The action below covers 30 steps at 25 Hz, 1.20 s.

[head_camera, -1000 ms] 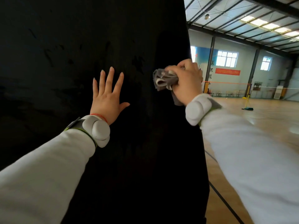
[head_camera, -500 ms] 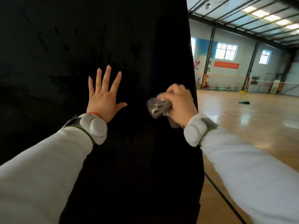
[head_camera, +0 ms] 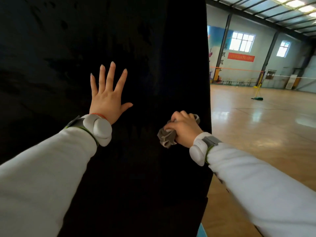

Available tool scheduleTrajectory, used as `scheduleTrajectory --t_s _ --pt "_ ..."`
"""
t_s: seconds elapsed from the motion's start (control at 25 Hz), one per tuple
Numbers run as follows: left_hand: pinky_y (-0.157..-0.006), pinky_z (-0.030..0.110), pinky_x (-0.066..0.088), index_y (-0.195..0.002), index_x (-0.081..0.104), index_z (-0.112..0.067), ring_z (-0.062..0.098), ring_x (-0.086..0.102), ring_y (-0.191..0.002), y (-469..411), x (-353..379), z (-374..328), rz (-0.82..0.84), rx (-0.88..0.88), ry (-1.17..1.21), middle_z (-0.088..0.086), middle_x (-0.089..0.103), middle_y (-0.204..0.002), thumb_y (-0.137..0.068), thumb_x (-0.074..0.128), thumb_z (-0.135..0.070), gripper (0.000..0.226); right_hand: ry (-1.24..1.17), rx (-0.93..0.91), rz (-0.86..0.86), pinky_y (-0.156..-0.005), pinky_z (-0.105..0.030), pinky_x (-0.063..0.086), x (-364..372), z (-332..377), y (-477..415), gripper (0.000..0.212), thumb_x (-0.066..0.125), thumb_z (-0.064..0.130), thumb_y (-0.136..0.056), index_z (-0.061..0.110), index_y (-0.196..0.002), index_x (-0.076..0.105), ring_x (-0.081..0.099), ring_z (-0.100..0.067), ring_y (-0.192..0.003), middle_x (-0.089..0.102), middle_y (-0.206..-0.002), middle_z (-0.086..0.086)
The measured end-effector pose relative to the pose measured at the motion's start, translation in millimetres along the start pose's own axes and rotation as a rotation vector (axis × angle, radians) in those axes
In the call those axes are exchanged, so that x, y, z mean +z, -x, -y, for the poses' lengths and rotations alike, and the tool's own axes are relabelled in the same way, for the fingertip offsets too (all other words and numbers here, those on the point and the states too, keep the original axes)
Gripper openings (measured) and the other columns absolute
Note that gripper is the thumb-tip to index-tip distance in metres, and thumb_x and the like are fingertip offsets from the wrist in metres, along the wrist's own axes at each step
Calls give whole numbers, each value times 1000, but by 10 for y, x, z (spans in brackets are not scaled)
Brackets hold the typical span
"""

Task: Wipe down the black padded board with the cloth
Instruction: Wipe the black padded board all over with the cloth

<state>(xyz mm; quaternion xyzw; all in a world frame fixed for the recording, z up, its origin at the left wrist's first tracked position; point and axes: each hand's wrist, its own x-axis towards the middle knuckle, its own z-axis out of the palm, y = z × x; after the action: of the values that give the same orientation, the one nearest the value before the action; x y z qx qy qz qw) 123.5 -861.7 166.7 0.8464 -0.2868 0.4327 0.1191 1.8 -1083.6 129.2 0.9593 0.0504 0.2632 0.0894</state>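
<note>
my left hand (head_camera: pixel 107 98): flat, fingers spread, on the board (head_camera: pixel 153 57) | my right hand (head_camera: pixel 185 128): fisted round the cloth (head_camera: pixel 166 136), at 4 o'clock of left hand

No text can be read with certainty. A red banner (head_camera: pixel 241 57) on the far wall (head_camera: pixel 256 65) carries a line of characters too small to make out, and large dark characters on the blue wall panel (head_camera: pixel 221 57) beside the pillar (head_camera: pixel 223 41) are partly hidden.
</note>
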Motion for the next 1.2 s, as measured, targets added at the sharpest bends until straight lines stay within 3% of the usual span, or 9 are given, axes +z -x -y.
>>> scheduleTrajectory --t_s 0.08,0.24,0.48,0.64,0.68,0.76,0.88,1.08,1.2 --pt "-112 53 -10 -150 1 -23 35 -14 -142 -29 8 6 3 -9 -4 12 -12 -156 -82 63 -43 94 -39 32 -104 -81 -32 23 -168 -2 -77 36 67 12 -75 22 -109 66 42 -29 -103 50 -109 -8" --pt "-112 52 -10 -150 1 -23 34 -14 -142 -11 32 24 -2 -5 -2 11 -11 -156 -82 63 -44 94 -118 262 -562 -84 -37 30 -543 -18 -467 40 64 6 -71 20 -109 65 41 -31 -100 48 -110 -12" --pt "-110 51 -12 -150 3 -21 36 -12 -142 6 49 30 -41 26 -4 13 -9 -156 -83 62 -44 92 -110 119 -386 -76 -32 22 38 50 -227 39 74 10 -65 21 -102 68 45 -31 -93 51 -100 -9" --pt "-111 53 -11 -150 1 -22 36 -12 -142 -6 38 30 -32 23 6 14 -9 -156 -83 62 -44 93 -74 74 -77 -81 -35 27 49 132 -78 28 68 17 -77 23 -104 69 44 -28 -100 51 -103 -6" --pt "-111 53 -11 -150 1 -22 36 -13 -142 -5 50 33 -29 23 2 14 -10 -156 -83 62 -44 93 -77 79 -89 -84 -37 31 -25 122 -107 29 67 16 -77 23 -105 68 43 -27 -100 51 -104 -5" --pt "-111 53 -11 -150 0 -22 36 -13 -142 -7 65 44 -33 28 3 14 -10 -156 -83 61 -44 93 -129 152 -330 -86 -41 35 -257 91 -252 35 67 9 -72 21 -105 68 43 -28 -98 52 -105 -8" --pt "-110 51 -12 -150 3 -22 36 -11 -142 -18 59 53 -48 32 15 13 -8 -156 -83 61 -43 92 -131 282 -577 -85 -28 24 -526 50 -546 40 64 9 -73 22 -110 64 41 -28 -102 48 -111 -9" --pt "-111 53 -11 -150 6 -22 37 -6 -142 376 327 43 -41 93 -30 15 -1 -156 -81 64 -43 92 -110 156 -417 -74 -24 12 66 158 -313 47 77 11 -58 24 -101 67 36 -21 -94 51 -102 -7" --pt "-109 49 -20 -149 3 -23 35 -10 -142 463 374 83 -3 117 -40 14 -4 -156 -81 64 -43 94 -85 60 -177 -78 -32 23 380 252 10 41 79 11 -60 23 -98 69 45 -28 -91 52 -97 -7"
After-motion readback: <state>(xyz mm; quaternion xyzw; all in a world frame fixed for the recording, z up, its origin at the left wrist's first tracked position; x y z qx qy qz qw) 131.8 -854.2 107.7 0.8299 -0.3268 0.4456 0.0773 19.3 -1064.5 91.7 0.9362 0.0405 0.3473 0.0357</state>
